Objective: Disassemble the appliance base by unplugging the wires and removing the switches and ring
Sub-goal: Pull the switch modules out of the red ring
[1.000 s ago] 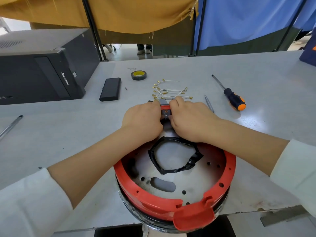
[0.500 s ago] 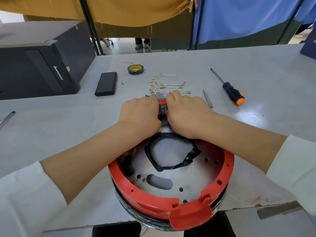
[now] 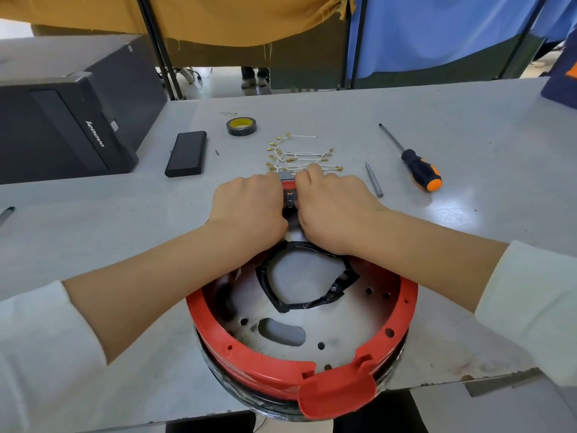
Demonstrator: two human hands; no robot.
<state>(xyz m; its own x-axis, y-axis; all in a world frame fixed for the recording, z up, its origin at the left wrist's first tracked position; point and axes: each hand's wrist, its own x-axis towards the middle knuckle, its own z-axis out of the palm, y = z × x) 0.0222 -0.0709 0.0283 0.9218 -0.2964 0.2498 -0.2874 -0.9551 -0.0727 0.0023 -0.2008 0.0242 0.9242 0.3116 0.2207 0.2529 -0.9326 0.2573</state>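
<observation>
- Both hands curl tight around one small switch block with a grey top and red band (image 3: 288, 182), at the far edge of the round appliance base.
- Left hand (image 3: 249, 207) grips the block from the left side, with its fingers bent over and knuckles up.
- Right hand (image 3: 332, 207) grips it from the right side in the same way, so the two hands almost touch.
- Only a thin strip of the block shows between the hands, with a small metal pin part below the red band.
- Under the wrists sits the round appliance base with a red plastic ring (image 3: 406, 310) around its rim.
- Inside the ring lies a flat grey metal plate with holes (image 3: 343, 326), and a bent loop of black tape (image 3: 340, 292) rests on it.
- Just past the hands, a bunch of thin white wires with gold ends (image 3: 299, 156) lies on the grey table (image 3: 468, 104).
- Right of the wires are a small grey metal bit (image 3: 374, 180) and a black and orange screwdriver (image 3: 418, 168).
- Farther back sits a roll of black tape with a yellow middle (image 3: 241, 126).
- To the left lie a flat black box (image 3: 187, 153) and a big black computer case (image 3: 62, 120).
</observation>
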